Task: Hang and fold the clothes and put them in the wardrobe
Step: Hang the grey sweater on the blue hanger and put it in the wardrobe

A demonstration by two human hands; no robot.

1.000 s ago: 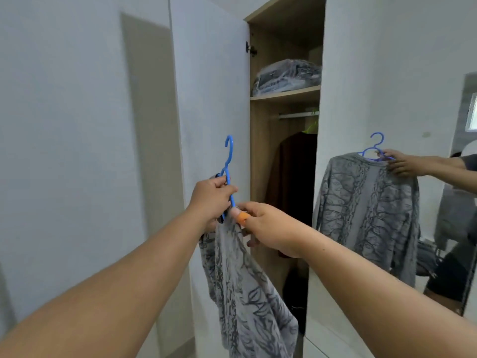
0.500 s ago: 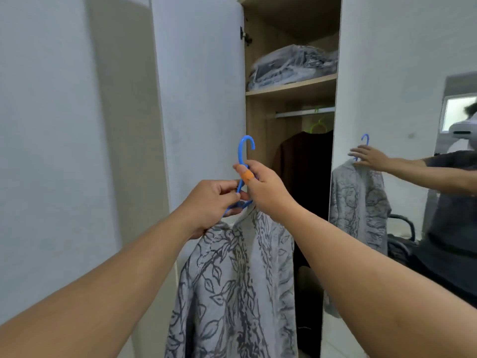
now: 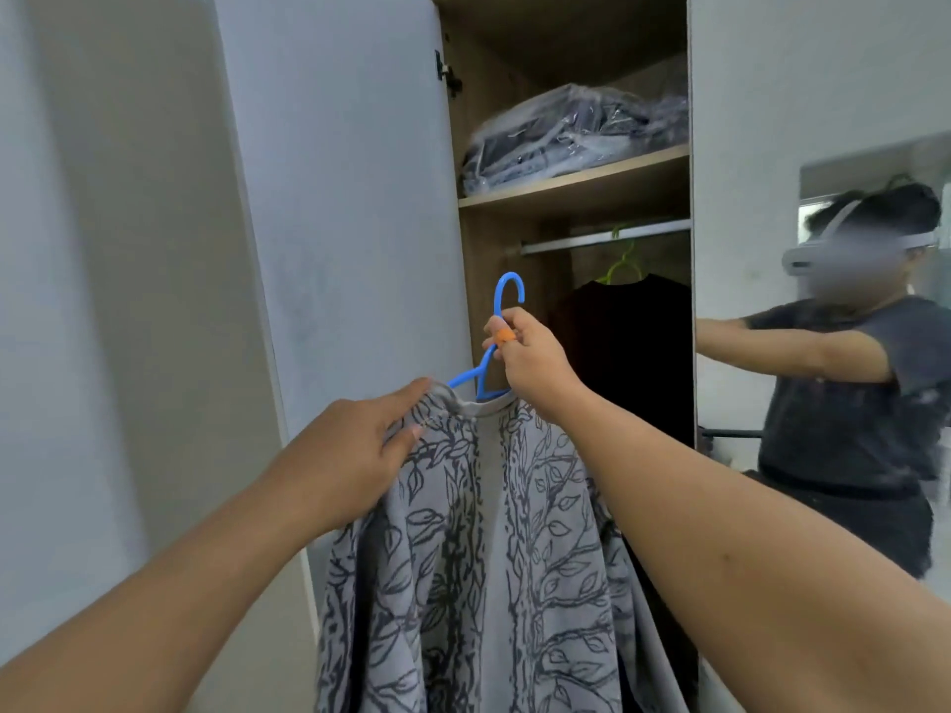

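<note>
A grey top with a dark leaf print (image 3: pixel 494 558) hangs on a blue plastic hanger (image 3: pixel 502 321) in front of the open wardrobe (image 3: pixel 576 193). My right hand (image 3: pixel 530 360) grips the hanger's neck just below the hook; an orange band sits on one finger. My left hand (image 3: pixel 355 455) pinches the top's left shoulder by the collar. The hook is free in the air, below and left of the wardrobe's hanging rail (image 3: pixel 602 241).
A dark garment (image 3: pixel 628 352) hangs on a green hanger (image 3: pixel 625 265) from the rail. Plastic-wrapped clothes (image 3: pixel 571 136) lie on the shelf above. The open white door (image 3: pixel 339 198) stands at left. A mirror (image 3: pixel 849 326) on the right door reflects a person.
I have come closer to the wardrobe. My left hand left the hanger and took the top's shoulder. My right hand raised the hanger, and the top now hangs spread out.
</note>
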